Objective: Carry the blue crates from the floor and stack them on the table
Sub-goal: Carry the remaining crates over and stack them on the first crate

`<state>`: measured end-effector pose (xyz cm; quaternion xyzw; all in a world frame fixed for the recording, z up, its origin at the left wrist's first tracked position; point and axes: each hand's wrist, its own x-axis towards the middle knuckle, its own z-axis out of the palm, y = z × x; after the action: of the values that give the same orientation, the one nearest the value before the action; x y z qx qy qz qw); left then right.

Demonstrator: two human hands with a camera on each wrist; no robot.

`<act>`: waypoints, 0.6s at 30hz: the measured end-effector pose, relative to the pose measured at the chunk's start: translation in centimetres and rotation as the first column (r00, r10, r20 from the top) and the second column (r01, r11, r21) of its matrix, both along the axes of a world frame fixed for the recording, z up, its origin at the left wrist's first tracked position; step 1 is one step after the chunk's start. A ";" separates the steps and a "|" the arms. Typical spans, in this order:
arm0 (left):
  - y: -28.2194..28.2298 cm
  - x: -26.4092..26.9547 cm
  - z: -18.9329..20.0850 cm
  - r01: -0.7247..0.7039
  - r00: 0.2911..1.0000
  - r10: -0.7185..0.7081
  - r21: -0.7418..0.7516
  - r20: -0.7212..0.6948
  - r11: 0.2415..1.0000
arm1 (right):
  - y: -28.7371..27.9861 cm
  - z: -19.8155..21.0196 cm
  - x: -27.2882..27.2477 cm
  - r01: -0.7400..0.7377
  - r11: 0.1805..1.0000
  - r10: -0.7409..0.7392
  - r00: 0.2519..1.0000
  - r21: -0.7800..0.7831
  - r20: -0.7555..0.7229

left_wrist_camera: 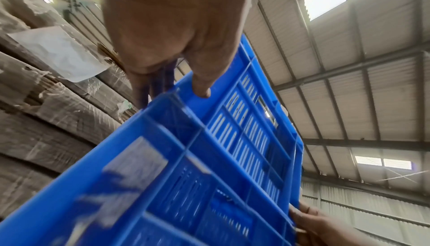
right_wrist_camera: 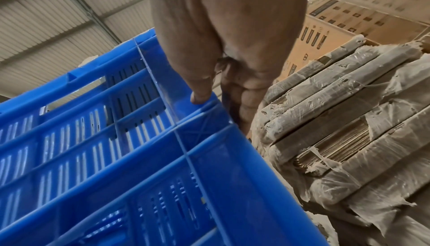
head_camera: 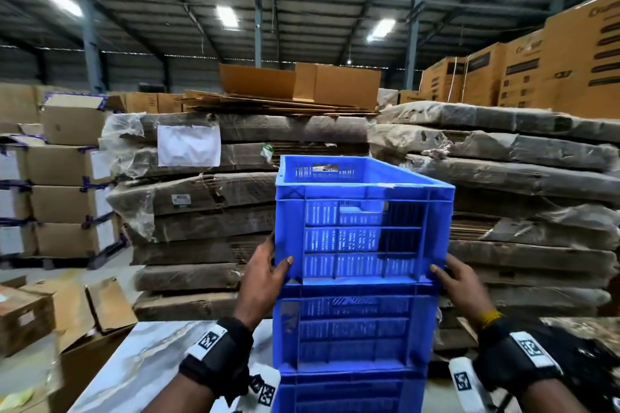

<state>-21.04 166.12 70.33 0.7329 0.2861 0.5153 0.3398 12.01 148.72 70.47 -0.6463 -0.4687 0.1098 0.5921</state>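
The top blue crate (head_camera: 362, 211) sits on a second blue crate (head_camera: 352, 329), with a third (head_camera: 342, 396) under that, stacked on the pale marbled table (head_camera: 134, 362). My left hand (head_camera: 273, 265) grips the top crate's lower left corner, thumb on the near face, fingers hidden behind the side wall. My right hand (head_camera: 449, 273) grips the lower right corner the same way. In the left wrist view my left hand (left_wrist_camera: 177, 38) has its thumb on the crate (left_wrist_camera: 232, 139). The right wrist view shows my right hand (right_wrist_camera: 221, 38) pinching the crate's (right_wrist_camera: 116, 148) corner.
Plastic-wrapped bundles of flat cardboard (head_camera: 235, 211) rise just behind the stack and to its right (head_camera: 520, 178). Stacked cartons (head_camera: 67, 178) stand at the left, opened cartons (head_camera: 84, 312) lie by the table's left edge, and tall printed boxes (head_camera: 553, 60) stand at the back right.
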 end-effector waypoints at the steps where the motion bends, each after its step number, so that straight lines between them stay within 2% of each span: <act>1: -0.2 0.0 -0.6 -0.024 1.000 0.024 0.005 -0.016 1.000 | -0.1 -0.2 0.0 0.030 1.000 -0.030 1.000 0.005 0.010; 7: -1.7 -0.3 -2.6 -0.095 0.995 0.096 0.060 -0.013 0.994 | 0.6 -2.7 0.8 0.248 0.969 -0.248 0.964 0.004 0.102; 12: -1.8 -0.6 -3.1 -0.093 0.995 0.093 0.007 0.049 0.996 | 1.0 -4.5 1.9 0.236 0.972 -0.237 0.970 0.016 0.054; 18: -3.6 0.3 -2.8 -0.198 0.979 0.199 -0.016 0.036 0.980 | 1.5 -4.1 0.8 0.312 0.950 -0.312 0.949 0.007 0.049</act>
<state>-20.71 162.57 67.55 0.6889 0.3544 0.5585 0.2965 12.79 150.21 66.42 -0.7150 -0.3753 -0.0009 0.5899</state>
